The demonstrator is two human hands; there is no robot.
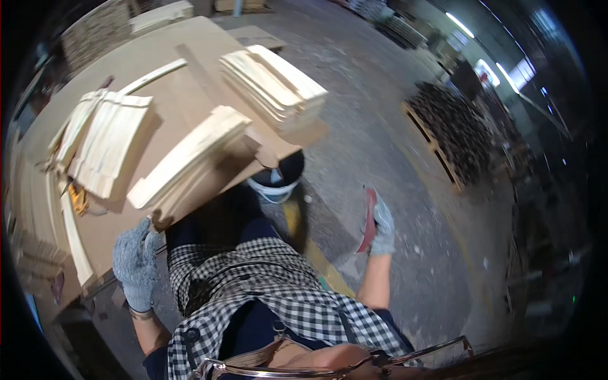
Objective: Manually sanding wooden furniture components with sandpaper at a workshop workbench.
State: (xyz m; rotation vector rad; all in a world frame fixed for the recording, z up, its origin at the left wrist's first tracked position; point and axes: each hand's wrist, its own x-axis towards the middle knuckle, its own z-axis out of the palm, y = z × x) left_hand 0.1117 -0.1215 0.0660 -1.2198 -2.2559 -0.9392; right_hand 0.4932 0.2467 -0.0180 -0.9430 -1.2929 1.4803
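Note:
My left hand (136,261), in a grey knitted glove, is closed beside the table's near edge. Its fingertips meet the edge close to the lower end of a stack of curved pale wooden strips (193,155); what they grip, if anything, is hidden. Out to the right, over the floor, my gloved right hand (383,227) grips a thin, curved dark-red strip (368,221), which looks like sandpaper. More shaped wooden pieces (114,142) lie side by side on the left of the table (168,104). A neat stack of pale boards (272,85) sits at its right edge.
A bucket (275,187) with a dark inside stands under the table's right corner. An orange-yellow tool (78,199) lies by the left pieces. On the right, a pallet (437,152) carries a heap of dark pieces. Stacked wood (95,35) rises behind the table.

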